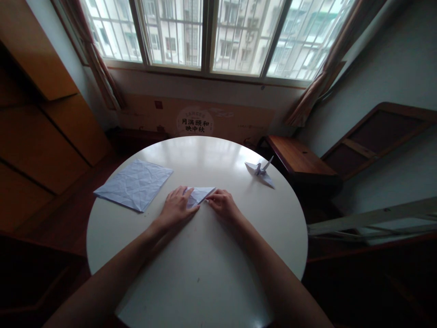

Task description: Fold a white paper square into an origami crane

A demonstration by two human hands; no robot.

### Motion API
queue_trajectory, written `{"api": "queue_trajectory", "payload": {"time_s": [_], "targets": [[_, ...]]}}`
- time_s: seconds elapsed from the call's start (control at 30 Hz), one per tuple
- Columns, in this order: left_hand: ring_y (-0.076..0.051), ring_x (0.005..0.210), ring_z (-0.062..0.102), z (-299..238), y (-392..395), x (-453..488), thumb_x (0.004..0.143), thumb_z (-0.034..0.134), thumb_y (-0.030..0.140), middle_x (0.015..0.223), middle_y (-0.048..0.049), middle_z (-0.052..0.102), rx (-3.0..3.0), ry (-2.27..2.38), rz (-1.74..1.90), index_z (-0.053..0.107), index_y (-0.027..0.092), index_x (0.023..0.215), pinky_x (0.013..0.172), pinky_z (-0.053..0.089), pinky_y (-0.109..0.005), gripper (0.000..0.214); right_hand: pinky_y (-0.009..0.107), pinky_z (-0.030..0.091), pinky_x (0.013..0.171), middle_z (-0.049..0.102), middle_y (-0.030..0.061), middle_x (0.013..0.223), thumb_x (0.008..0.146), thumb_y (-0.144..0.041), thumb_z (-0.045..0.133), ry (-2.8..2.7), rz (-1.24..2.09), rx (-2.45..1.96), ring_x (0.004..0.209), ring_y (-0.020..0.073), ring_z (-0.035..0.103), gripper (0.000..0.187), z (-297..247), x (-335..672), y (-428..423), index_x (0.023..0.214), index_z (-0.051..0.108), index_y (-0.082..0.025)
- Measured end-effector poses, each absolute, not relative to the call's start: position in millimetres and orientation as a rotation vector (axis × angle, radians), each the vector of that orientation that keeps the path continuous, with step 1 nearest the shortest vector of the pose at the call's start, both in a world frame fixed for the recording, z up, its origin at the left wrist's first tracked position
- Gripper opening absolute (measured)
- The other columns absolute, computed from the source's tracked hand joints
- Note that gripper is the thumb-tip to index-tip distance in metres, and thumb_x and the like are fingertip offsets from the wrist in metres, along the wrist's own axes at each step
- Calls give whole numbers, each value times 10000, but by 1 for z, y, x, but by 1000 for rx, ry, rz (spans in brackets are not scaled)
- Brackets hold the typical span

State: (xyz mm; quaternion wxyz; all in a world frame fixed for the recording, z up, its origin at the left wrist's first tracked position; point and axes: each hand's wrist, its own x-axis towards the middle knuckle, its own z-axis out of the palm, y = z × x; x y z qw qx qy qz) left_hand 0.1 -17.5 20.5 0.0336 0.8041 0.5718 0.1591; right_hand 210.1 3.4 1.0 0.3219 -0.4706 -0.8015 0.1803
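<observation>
A small folded piece of white paper point(200, 194) lies near the middle of the round white table point(205, 264). My left hand point(175, 207) lies flat on its left part, fingers stretched out and pressing it down. My right hand point(221, 203) has its fingers curled and pinched on the paper's right edge. Part of the paper is hidden under both hands.
A creased sheet of white paper point(134, 183) lies on the table's left side. A finished paper crane point(261, 171) stands at the far right of the table. Behind it are a wooden bench point(297, 157), a window and curtains. Wooden cabinets line the left wall.
</observation>
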Motion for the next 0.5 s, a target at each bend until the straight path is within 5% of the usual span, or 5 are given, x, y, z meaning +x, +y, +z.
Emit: {"api": "queue_trajectory", "payload": {"time_s": [0.5], "targets": [[-296, 1158, 513, 27, -18, -2, 775, 652, 426, 1229, -141, 541, 2388, 1774, 538, 520, 193, 1316, 994, 403, -419, 604, 320, 434, 806, 681, 49, 882, 833, -217, 639, -2145, 451, -1247, 841, 180, 580, 144, 2, 211, 4, 903, 762, -245]]}}
